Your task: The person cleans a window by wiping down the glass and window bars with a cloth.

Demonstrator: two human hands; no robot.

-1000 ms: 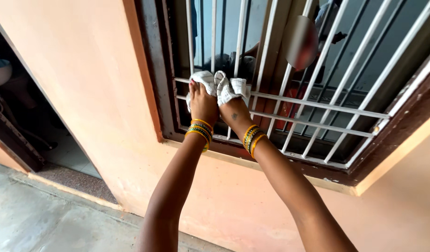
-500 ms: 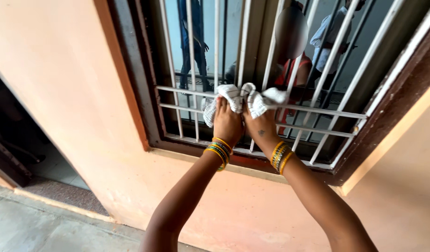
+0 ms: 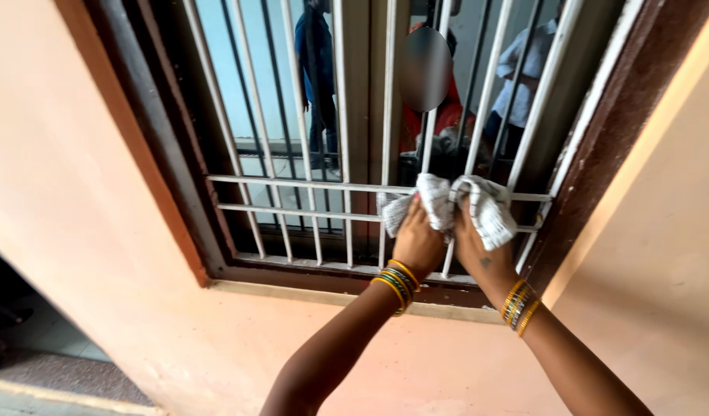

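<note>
head | hands (image 3: 447, 243) slid cloth (image 3: 447, 204) right along grille (image 3: 293, 185)

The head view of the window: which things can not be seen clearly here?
- Head view: fingertips of the left hand and right hand, covered by the white cloth.
- The crossbar of the window grille under the cloth.
- People behind the bars: partly blocked by bars, one part blurred.
- Window frame: top cut off by the picture edge.
</note>
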